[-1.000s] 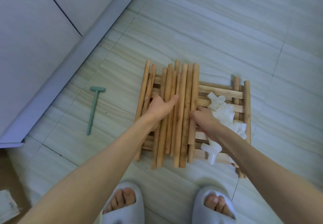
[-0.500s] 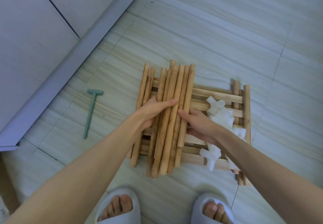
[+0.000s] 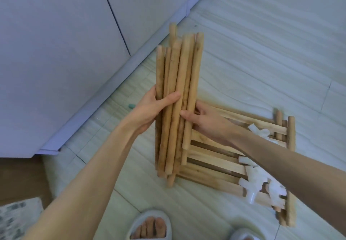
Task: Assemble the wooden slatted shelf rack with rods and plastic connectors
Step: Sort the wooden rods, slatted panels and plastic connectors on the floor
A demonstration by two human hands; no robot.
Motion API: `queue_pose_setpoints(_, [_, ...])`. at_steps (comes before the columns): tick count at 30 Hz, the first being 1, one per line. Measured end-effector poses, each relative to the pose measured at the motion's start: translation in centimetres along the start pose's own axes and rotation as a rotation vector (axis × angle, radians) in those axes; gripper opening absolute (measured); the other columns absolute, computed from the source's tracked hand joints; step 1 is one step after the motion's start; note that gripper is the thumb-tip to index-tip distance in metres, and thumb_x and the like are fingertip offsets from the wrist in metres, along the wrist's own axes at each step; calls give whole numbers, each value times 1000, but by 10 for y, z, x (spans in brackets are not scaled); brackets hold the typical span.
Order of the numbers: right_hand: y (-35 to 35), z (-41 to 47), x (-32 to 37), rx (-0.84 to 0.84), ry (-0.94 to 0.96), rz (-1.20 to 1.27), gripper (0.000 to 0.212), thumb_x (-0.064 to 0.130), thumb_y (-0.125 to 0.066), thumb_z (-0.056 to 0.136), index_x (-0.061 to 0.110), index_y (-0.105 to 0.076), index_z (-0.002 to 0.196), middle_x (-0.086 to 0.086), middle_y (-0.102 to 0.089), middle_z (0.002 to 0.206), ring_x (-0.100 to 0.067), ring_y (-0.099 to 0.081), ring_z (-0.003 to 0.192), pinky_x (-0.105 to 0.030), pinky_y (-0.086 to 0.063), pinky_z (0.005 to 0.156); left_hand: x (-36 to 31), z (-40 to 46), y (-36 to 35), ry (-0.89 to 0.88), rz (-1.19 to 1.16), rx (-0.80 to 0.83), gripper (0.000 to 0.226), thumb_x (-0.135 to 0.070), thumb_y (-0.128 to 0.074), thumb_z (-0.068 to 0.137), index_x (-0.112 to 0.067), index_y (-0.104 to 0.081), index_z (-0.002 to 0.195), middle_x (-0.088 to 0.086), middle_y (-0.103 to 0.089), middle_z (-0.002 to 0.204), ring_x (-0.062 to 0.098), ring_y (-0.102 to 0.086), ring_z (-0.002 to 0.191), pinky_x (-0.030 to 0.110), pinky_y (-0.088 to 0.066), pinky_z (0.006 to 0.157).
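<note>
While hands point(image 3: 179, 114) grip rods point(image 3: 177, 97) — connectors point(image 3: 262, 181) litter slatted panel point(image 3: 211, 163).

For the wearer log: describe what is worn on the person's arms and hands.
Nothing is worn on them. The left hand and right hand are bare, with no gloves, rings or watch visible. Both forearms are bare, with no sleeve in view.

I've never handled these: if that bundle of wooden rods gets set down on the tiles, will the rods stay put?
Probably not. The wooden rods look round and smooth, so on the flat tile floor they would likely roll apart. They look stiff. Their ends sit uneven between the left hand and right hand, so single rods may slip out.
</note>
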State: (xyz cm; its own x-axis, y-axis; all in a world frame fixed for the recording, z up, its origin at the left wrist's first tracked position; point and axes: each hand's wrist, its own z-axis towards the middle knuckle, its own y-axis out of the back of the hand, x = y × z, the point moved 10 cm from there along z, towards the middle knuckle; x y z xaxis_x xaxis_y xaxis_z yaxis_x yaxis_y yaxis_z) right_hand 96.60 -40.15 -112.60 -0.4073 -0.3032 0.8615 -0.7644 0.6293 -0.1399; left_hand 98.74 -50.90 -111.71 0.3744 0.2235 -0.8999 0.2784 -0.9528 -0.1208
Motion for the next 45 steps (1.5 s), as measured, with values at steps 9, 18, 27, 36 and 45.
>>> queue_pose_setpoints(9, [-63,66,44,-63,369,-428,36,7,-56,91,3,-48,126,-2,-57,119,-16,-53,116,-31,-40,103,-36,-18,94,-232,164,-136,76,-16,-73,68,-15,-34,133,-2,-58,121,6,-58,112,21,-49,89])
queue_pose_setpoints(18, [-83,76,-11,-18,277,-434,38,10,-70,81,11,-56,116,3,-61,113,-9,-57,108,-17,-46,92,5,-21,96,-146,195,-30,84,-10,-75,63,-12,-36,137,7,-55,131,15,-53,121,34,-43,103])
queue_pose_setpoints(27, [-83,81,14,-77,300,-250,47,-1,-70,78,-1,-53,121,-11,-64,112,-20,-60,109,-41,-46,99,-6,-12,96,-129,149,-7,78,-4,-67,76,-8,-28,142,11,-48,137,18,-49,125,41,-39,107])
queue_pose_setpoints(36, [-72,64,40,-41,356,-409,35,9,-64,85,4,-55,119,-5,-64,109,-14,-60,105,-37,-47,96,-10,-18,86,-190,15,-53,83,-11,-70,73,-2,-25,141,14,-53,129,20,-55,119,32,-49,94])
queue_pose_setpoints(45, [-84,64,3,-33,270,-336,51,19,-77,73,11,-58,119,8,-68,106,-3,-63,101,-22,-51,87,23,-33,88,-113,74,-55,83,-8,-75,71,-8,-30,140,0,-58,125,12,-55,118,24,-48,94])
